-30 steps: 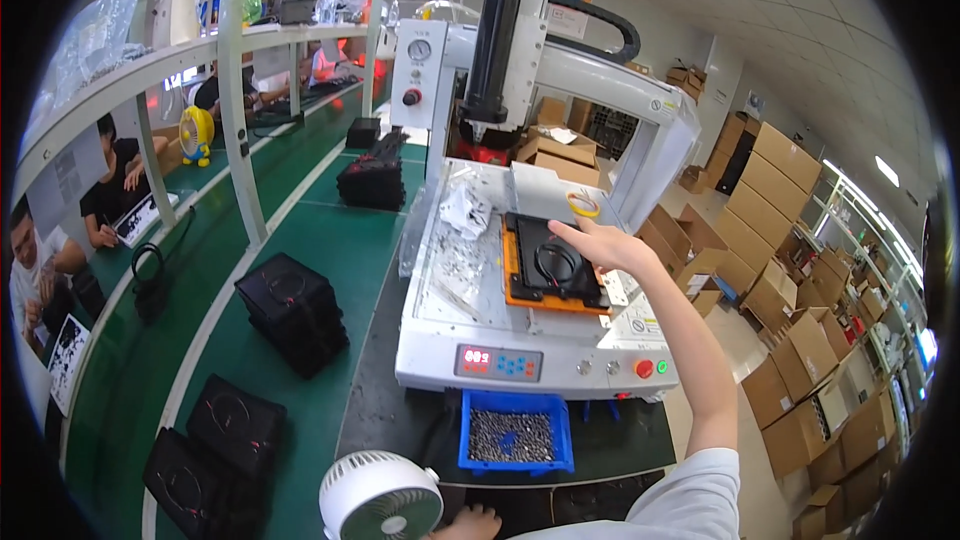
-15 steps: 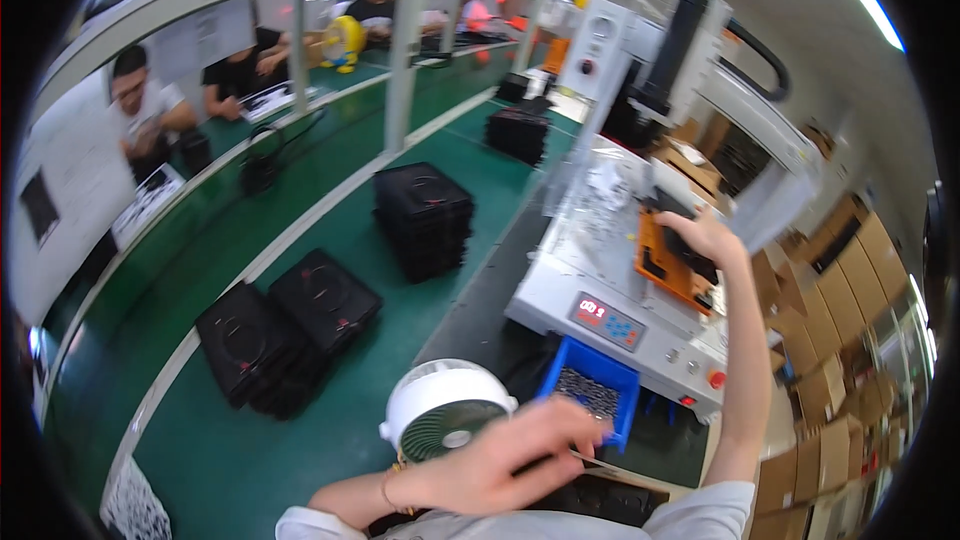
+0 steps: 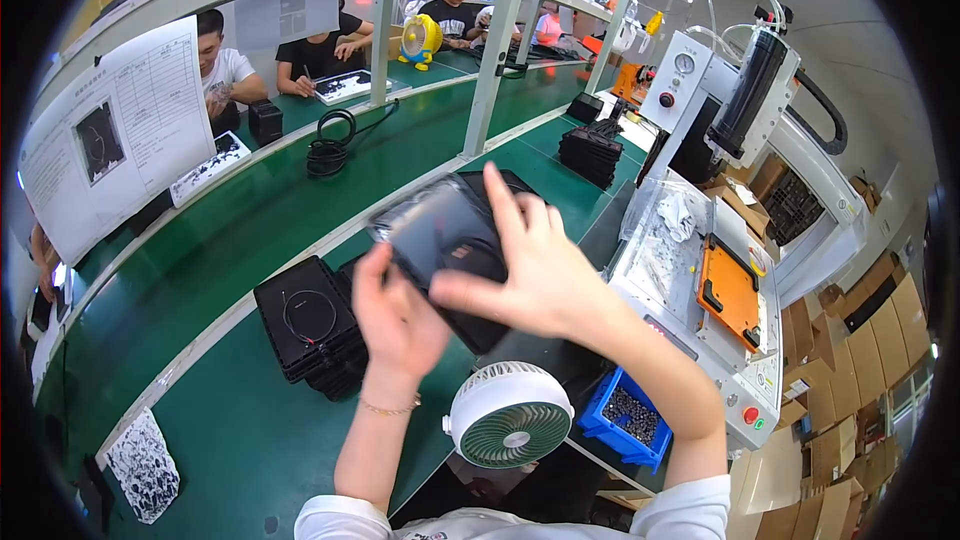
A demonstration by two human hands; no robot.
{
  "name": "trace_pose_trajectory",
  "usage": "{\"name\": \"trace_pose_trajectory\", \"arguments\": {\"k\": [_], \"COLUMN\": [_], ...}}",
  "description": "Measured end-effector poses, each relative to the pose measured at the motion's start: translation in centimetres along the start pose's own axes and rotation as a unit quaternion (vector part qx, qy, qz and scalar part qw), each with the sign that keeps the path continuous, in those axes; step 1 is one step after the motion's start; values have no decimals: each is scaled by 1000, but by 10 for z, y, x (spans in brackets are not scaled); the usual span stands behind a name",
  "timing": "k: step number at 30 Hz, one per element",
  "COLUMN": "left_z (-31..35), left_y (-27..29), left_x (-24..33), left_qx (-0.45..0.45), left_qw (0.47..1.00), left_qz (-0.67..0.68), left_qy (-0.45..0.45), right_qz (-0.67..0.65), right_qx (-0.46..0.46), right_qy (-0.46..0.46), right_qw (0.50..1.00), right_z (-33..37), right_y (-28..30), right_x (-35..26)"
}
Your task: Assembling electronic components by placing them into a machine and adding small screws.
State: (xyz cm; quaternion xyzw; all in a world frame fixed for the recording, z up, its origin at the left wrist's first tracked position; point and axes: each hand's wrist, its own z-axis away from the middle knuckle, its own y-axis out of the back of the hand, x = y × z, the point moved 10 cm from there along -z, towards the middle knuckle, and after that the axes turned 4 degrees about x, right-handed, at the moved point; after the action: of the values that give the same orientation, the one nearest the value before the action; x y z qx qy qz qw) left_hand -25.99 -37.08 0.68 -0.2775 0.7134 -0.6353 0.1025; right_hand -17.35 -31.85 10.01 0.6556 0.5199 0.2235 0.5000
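Holding a flat, glossy black rectangular panel (image 3: 445, 225) in right hand (image 3: 545, 270) grip; cannot tell left hand (image 3: 400, 325) grip, blurred at panel's eight o'clock

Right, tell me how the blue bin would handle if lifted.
The blue bin will probably feel heavy for its size, holding many small metal-looking pieces. Those could spill if it tips, since its top is open. Its straight walls suggest it should stay stiff.

We see a factory workshop: co-workers (image 3: 318, 55) at a long green worktop (image 3: 240, 460), a white machine (image 3: 825, 170) with a gauge (image 3: 684, 62), a blue bin (image 3: 620, 443) of small parts (image 3: 632, 410) and many cardboard boxes (image 3: 840, 360)
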Motion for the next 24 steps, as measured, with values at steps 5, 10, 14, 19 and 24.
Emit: {"name": "trace_pose_trajectory", "arguments": {"k": [5, 10, 14, 19, 24], "left_z": [8, 21, 21, 16, 11], "left_y": [6, 18, 16, 15, 17], "left_x": [99, 145, 147, 140, 134], "left_qx": [-17, -3, -16, -29, -22], "left_qw": [991, 977, 976, 979, 982], "left_qz": [23, 14, 15, 10, 15], "left_qy": [-132, -212, -217, -200, -187], "right_qz": [-265, -33, -12, 58, 66], "right_qx": [-29, -225, -258, -272, -275], "right_qy": [-127, -10, -35, 5, 22], "right_qw": [955, 974, 965, 960, 959], "right_z": [-60, -25, -19, -21, -26], "right_y": [-70, -209, -219, -226, -225], "right_x": [74, 40, 27, 15, 21]}}
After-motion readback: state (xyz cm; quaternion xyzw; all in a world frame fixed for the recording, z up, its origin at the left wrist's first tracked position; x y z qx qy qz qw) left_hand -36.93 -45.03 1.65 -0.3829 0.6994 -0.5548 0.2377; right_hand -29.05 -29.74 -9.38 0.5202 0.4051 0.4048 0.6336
